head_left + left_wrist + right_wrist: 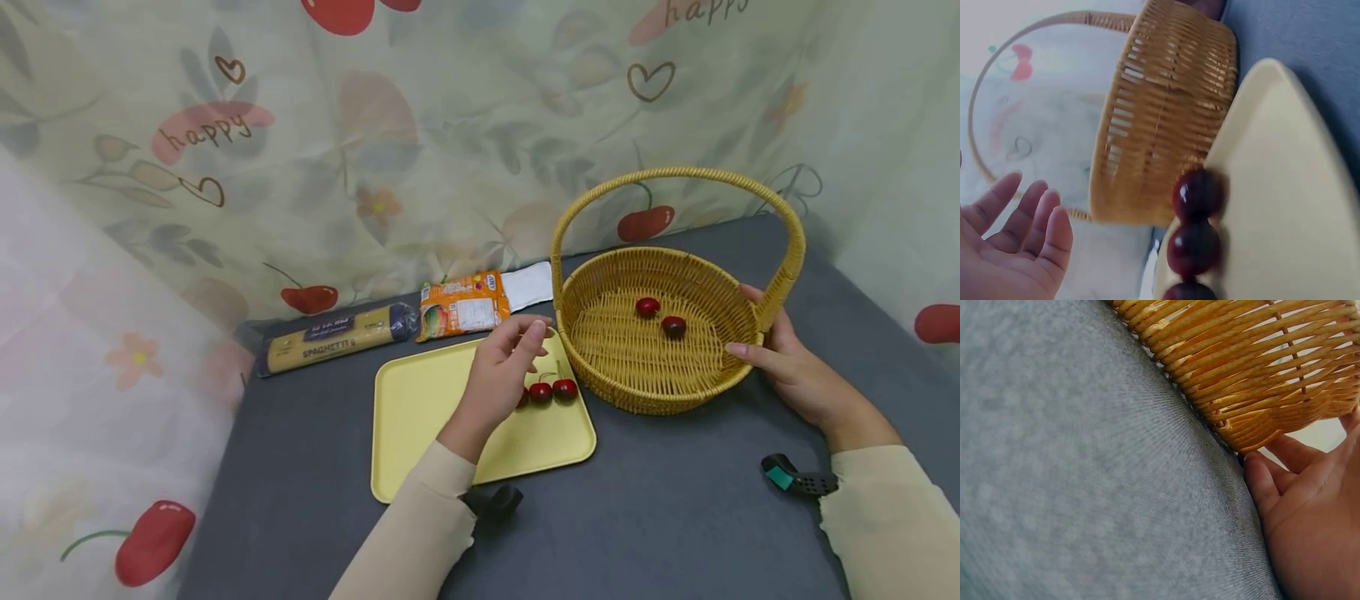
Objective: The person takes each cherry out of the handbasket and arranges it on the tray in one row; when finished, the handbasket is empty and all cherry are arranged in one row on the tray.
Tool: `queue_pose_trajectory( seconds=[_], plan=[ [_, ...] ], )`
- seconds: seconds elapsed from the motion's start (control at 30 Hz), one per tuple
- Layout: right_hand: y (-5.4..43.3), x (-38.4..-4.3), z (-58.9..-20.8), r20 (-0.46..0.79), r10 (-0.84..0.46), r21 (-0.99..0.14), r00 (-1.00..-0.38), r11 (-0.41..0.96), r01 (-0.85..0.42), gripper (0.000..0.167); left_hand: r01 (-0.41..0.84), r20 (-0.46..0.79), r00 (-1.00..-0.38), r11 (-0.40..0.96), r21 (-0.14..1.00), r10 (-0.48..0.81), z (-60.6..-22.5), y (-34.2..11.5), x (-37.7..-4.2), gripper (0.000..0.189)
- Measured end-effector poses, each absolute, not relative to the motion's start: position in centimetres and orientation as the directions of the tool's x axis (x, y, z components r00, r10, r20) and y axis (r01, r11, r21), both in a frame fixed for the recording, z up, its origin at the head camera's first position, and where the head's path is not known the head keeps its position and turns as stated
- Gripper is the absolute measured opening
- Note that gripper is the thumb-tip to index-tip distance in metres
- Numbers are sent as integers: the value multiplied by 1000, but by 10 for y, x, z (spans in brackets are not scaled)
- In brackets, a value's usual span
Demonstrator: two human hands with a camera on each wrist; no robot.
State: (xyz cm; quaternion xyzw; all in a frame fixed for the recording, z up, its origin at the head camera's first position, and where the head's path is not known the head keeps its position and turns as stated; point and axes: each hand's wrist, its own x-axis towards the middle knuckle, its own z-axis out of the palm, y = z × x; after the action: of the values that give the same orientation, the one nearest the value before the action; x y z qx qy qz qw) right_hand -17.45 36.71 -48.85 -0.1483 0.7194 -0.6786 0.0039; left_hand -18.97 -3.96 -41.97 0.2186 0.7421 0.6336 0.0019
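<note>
My left hand (501, 375) hovers over the right part of a yellow tray (427, 417), its fingers loosely bent; the left wrist view shows nothing in that hand (1016, 244). Beside it on the tray, dark red cherries (565, 390) form a row, partly hidden by the hand in the head view. A wicker basket (645, 400) with a tall arched handle stands against the tray's right end. Two cherries (673, 327) lie inside on its woven bottom. My right hand (802, 375) grips the basket's right side, thumb over the rim and fingers against the outer wall.
Behind the tray lie a spaghetti pack (337, 337), an orange packet (463, 306) and a white packet (527, 285). A printed curtain (450, 167) hangs along the back and sides of the dark grey table (637, 517).
</note>
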Motion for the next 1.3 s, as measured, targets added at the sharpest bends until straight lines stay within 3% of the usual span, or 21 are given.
queue_pose_trajectory(
  seconds=[0.4,0.97,1.1,1.3],
  plan=[
    [365,-175,-491,189,-226,-979,-956,32,-201,82,285,221,-853,68,956,473,-401,20,-221,55],
    [366,-177,-493,187,-225,-979,-956,35,-200,84,65,-10,-903,161,985,429,-405,82,-266,81],
    [367,-177,-493,190,-227,-979,-955,27,-201,83,32,-66,-914,233,972,400,-411,95,-274,83],
    [367,-178,-490,204,-216,-978,-955,-1,-209,84,111,-104,-880,414,904,464,-416,108,-280,84]
  ],
)
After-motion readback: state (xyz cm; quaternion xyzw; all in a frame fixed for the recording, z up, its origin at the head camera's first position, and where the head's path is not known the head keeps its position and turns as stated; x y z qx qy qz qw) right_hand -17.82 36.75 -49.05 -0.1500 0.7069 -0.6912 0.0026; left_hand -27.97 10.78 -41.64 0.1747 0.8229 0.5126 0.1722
